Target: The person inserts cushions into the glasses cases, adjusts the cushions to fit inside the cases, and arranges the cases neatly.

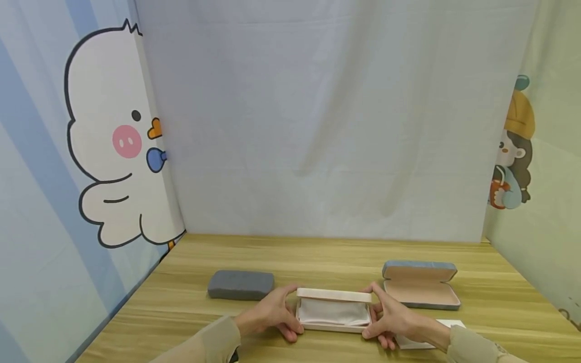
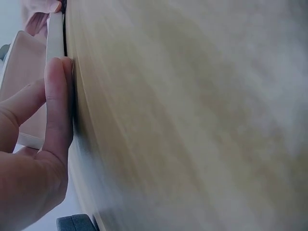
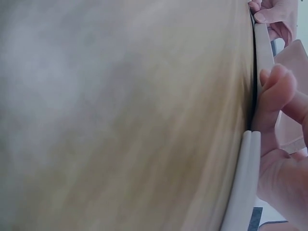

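Note:
Between both hands sits a shallow white box (image 1: 333,328) with a folded whitish cloth (image 1: 333,311) inside. Its lid (image 1: 334,295) is raised and tilted over the back, with a pale pink inner face in the wrist views. My left hand (image 1: 278,312) grips the box's left end, thumb at the front corner and index finger up by the lid. The right hand (image 1: 388,318) holds the opposite end in a mirrored way. In the left wrist view, fingertips (image 2: 56,79) press along the box's front wall. Whether the lid is hinged cannot be seen.
A closed grey-blue glasses case (image 1: 240,285) lies left of the left hand. Behind the right hand stands an open glasses case (image 1: 422,285) with a beige lining. A flat white box-like thing (image 1: 410,344) lies partly under the right wrist. Curtains border the wooden table (image 1: 290,252).

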`<action>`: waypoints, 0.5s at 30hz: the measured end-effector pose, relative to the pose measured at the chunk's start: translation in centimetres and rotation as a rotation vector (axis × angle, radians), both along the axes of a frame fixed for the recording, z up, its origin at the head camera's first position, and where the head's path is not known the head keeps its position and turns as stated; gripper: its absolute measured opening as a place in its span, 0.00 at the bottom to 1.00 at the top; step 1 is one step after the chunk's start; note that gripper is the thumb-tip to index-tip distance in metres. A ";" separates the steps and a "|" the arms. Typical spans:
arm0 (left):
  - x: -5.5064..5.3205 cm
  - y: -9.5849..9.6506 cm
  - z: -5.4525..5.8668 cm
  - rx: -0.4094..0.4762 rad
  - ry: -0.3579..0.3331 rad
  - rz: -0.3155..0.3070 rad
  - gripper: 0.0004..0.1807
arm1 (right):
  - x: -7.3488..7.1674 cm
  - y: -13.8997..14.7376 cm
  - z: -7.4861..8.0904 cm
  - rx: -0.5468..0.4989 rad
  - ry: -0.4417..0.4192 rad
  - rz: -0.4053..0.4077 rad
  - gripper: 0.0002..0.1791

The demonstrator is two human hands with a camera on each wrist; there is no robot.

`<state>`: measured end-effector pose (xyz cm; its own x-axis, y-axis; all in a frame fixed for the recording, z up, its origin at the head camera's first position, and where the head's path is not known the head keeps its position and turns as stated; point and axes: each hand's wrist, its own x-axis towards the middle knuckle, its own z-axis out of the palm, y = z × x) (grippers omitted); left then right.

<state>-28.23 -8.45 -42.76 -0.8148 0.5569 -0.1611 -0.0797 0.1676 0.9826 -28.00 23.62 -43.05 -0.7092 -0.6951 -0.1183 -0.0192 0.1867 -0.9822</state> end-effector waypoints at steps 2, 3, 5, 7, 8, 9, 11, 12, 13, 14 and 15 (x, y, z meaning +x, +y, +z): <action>0.0 0.0 0.0 -0.005 0.007 0.001 0.50 | 0.0 0.0 0.0 -0.004 0.001 0.000 0.43; 0.0 0.0 0.1 -0.007 0.010 0.002 0.50 | 0.1 0.0 0.0 -0.006 0.001 0.000 0.44; 0.0 0.0 0.1 -0.008 0.012 0.002 0.50 | 0.1 -0.1 -0.1 -0.007 -0.002 -0.001 0.44; 0.0 0.0 0.1 -0.008 0.013 0.004 0.50 | 0.1 -0.1 -0.1 -0.008 -0.005 -0.002 0.44; 0.1 0.1 0.1 -0.008 0.014 0.006 0.50 | 0.2 -0.1 -0.1 -0.008 -0.006 -0.002 0.45; 0.1 0.1 0.0 -0.009 0.014 0.008 0.50 | 0.2 -0.1 -0.1 -0.008 -0.006 -0.001 0.45; 0.1 0.1 0.0 -0.010 0.015 0.012 0.49 | 0.2 -0.1 -0.1 -0.007 -0.009 -0.002 0.45; 0.1 0.1 0.0 -0.011 0.014 0.013 0.49 | 0.2 -0.1 -0.1 -0.006 -0.012 -0.005 0.45; 0.1 0.1 0.0 -0.015 0.014 0.016 0.49 | 0.2 -0.1 0.0 -0.004 -0.015 -0.007 0.46; 0.0 0.1 0.0 -0.016 0.012 0.018 0.49 | 0.2 -0.1 0.0 -0.002 -0.016 -0.011 0.46; 0.0 0.1 0.1 -0.020 0.011 0.022 0.49 | 0.2 -0.1 0.0 0.001 -0.016 -0.014 0.47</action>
<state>-28.20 -8.36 -42.70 -0.8284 0.5360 -0.1624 -0.0723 0.1852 0.9800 -27.81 23.53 -43.02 -0.7165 -0.6853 -0.1305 -0.0007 0.1877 -0.9822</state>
